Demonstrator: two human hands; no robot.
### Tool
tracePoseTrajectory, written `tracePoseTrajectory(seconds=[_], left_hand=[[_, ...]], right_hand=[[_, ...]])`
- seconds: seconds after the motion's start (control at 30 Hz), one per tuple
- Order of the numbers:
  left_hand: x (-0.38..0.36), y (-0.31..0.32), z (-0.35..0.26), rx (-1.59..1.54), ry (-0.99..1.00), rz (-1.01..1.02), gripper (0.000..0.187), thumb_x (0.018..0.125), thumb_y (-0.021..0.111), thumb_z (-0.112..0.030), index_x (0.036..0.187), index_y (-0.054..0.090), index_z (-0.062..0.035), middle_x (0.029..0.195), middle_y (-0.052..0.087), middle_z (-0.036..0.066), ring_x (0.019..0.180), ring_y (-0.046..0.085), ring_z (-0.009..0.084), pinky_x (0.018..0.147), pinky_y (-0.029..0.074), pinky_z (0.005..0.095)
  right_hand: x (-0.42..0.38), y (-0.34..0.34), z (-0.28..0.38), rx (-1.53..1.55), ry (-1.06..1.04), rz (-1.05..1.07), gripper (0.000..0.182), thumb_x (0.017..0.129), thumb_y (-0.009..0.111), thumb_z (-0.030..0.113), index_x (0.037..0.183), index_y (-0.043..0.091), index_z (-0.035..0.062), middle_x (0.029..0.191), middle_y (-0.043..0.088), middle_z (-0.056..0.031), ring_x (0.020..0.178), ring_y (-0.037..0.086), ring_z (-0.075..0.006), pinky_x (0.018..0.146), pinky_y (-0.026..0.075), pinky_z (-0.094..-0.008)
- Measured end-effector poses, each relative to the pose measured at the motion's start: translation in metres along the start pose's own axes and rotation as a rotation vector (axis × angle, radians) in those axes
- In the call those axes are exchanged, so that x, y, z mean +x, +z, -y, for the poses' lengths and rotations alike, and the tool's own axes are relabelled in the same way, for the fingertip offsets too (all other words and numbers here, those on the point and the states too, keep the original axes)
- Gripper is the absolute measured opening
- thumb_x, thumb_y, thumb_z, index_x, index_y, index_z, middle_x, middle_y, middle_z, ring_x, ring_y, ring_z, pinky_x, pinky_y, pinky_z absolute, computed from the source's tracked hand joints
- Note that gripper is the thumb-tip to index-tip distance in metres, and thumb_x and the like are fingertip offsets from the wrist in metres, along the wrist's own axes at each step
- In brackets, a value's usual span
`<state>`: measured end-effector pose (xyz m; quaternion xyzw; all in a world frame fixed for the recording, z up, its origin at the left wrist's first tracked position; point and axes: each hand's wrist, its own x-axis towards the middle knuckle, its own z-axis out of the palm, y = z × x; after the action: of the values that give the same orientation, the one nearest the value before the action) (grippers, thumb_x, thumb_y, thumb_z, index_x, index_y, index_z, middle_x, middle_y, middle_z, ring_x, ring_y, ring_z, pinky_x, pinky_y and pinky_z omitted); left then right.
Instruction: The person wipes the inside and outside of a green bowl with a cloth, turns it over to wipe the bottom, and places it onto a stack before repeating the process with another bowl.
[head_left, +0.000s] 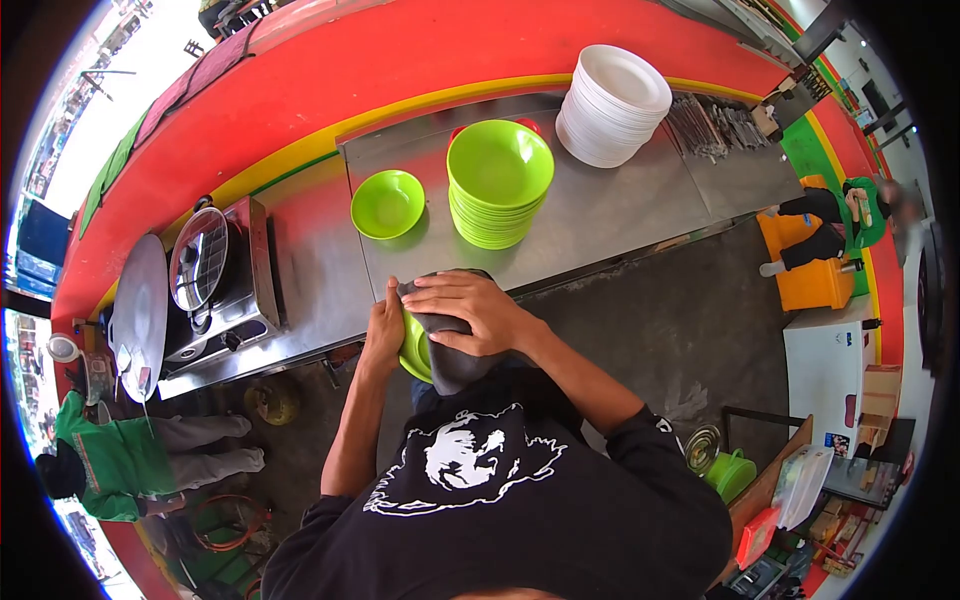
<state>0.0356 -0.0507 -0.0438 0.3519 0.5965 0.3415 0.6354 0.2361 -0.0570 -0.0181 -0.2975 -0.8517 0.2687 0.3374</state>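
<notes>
My left hand (384,335) grips the rim of a green bowl (415,348) in front of my body. With my right hand (468,312) I press a dark grey cloth (455,368) over that bowl, covering much of it. Beyond my hands, a single green bowl (388,204) rests on the steel counter (610,215). To its right rises a tall stack of green bowls (500,175).
White plates (615,105) are stacked at the back right, beside cutlery (715,125). A stove (245,270) holds a lidded pan (200,262) at left. One person (125,455) stands lower left; another person (862,215) sits at far right.
</notes>
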Motion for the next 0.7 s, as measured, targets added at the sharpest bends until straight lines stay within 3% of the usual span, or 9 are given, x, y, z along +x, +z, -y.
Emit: tracePoseTrajectory(seconds=[0.07, 0.17, 0.27, 0.4, 0.43, 0.53, 0.57, 0.67, 0.7], left_hand=[[0.001, 0.004, 0.000, 0.007, 0.049, 0.012, 0.069, 0.103, 0.038, -0.057, 0.098, 0.063, 0.0076, 0.087, 0.068, 0.012, 0.075, 0.067, 0.0153, 0.064, 0.057, 0.0314], [0.014, -0.008, 0.008, 0.000, 0.116, -0.061, 0.071, 0.102, 0.039, -0.058, 0.099, 0.064, 0.0088, 0.088, 0.069, 0.014, 0.075, 0.069, 0.0175, 0.066, 0.058, 0.0321], [0.006, -0.006, -0.009, -0.226, 0.123, -0.122, 0.073, 0.102, 0.040, -0.058, 0.100, 0.064, 0.0106, 0.090, 0.070, 0.016, 0.077, 0.071, 0.0210, 0.069, 0.060, 0.0333], [0.005, -0.001, -0.003, -0.417, 0.142, -0.173, 0.076, 0.102, 0.037, -0.058, 0.116, 0.057, 0.0136, 0.103, 0.069, 0.022, 0.086, 0.072, 0.0267, 0.075, 0.061, 0.0365], [0.004, 0.003, 0.000, -0.451, 0.132, -0.166, 0.077, 0.103, 0.035, -0.059, 0.123, 0.052, 0.0139, 0.111, 0.066, 0.024, 0.091, 0.071, 0.0288, 0.079, 0.060, 0.0388], [-0.009, 0.024, 0.004, -0.485, 0.001, -0.181, 0.079, 0.102, 0.033, -0.061, 0.130, 0.050, 0.0109, 0.117, 0.065, 0.021, 0.104, 0.068, 0.0287, 0.088, 0.057, 0.0385], [-0.005, 0.020, 0.013, -0.559, 0.030, -0.038, 0.075, 0.102, 0.037, -0.058, 0.132, 0.050, 0.0100, 0.120, 0.064, 0.018, 0.106, 0.067, 0.0252, 0.089, 0.056, 0.0358], [-0.026, 0.025, -0.014, -0.331, 0.013, 0.118, 0.069, 0.102, 0.044, -0.053, 0.131, 0.050, 0.0088, 0.119, 0.065, 0.016, 0.102, 0.067, 0.0206, 0.086, 0.056, 0.0330], [-0.023, 0.022, -0.013, -0.327, 0.025, 0.131, 0.058, 0.103, 0.049, -0.045, 0.130, 0.051, 0.0063, 0.116, 0.066, 0.013, 0.098, 0.067, 0.0167, 0.083, 0.056, 0.0305]], right_hand=[[0.000, -0.004, -0.005, 0.050, 0.007, 0.011, 0.053, 0.083, 0.069, 0.025, 0.132, 0.060, 0.0074, 0.138, 0.059, -0.0060, 0.134, 0.048, -0.0296, 0.112, 0.036, -0.0451], [-0.006, 0.002, 0.004, -0.044, 0.044, -0.221, 0.052, 0.085, 0.066, 0.025, 0.133, 0.058, 0.0072, 0.140, 0.057, -0.0074, 0.135, 0.047, -0.0304, 0.113, 0.034, -0.0473], [-0.020, 0.027, 0.012, -0.129, 0.139, -0.522, 0.058, 0.086, 0.064, 0.027, 0.137, 0.054, 0.0013, 0.141, 0.055, -0.0148, 0.137, 0.043, -0.0373, 0.113, 0.030, -0.0484], [-0.026, 0.044, 0.018, -0.159, 0.200, -0.639, 0.063, 0.088, 0.063, 0.028, 0.140, 0.048, -0.0034, 0.146, 0.049, -0.0199, 0.140, 0.039, -0.0404, 0.116, 0.025, -0.0498], [-0.026, 0.040, 0.014, -0.140, 0.198, -0.654, 0.063, 0.085, 0.065, 0.027, 0.139, 0.050, -0.0007, 0.145, 0.051, -0.0161, 0.139, 0.040, -0.0383, 0.114, 0.029, -0.0499], [-0.024, 0.017, -0.007, -0.024, 0.164, -0.646, 0.058, 0.081, 0.065, 0.019, 0.136, 0.054, 0.0005, 0.140, 0.055, -0.0157, 0.135, 0.044, -0.0388, 0.113, 0.032, -0.0477], [-0.023, 0.008, -0.012, 0.014, 0.160, -0.668, 0.054, 0.079, 0.065, 0.013, 0.131, 0.059, 0.0017, 0.134, 0.060, -0.0151, 0.131, 0.048, -0.0385, 0.112, 0.034, -0.0454], [-0.030, 0.000, -0.035, 0.490, 0.248, -0.577, 0.045, 0.081, 0.063, 0.007, 0.125, 0.064, 0.0011, 0.129, 0.064, -0.0132, 0.128, 0.052, -0.0292, 0.112, 0.035, -0.0410], [-0.033, 0.000, -0.035, 0.549, 0.268, -0.571, 0.044, 0.081, 0.063, 0.007, 0.125, 0.064, 0.0010, 0.130, 0.064, -0.0129, 0.128, 0.053, -0.0282, 0.112, 0.035, -0.0406]])
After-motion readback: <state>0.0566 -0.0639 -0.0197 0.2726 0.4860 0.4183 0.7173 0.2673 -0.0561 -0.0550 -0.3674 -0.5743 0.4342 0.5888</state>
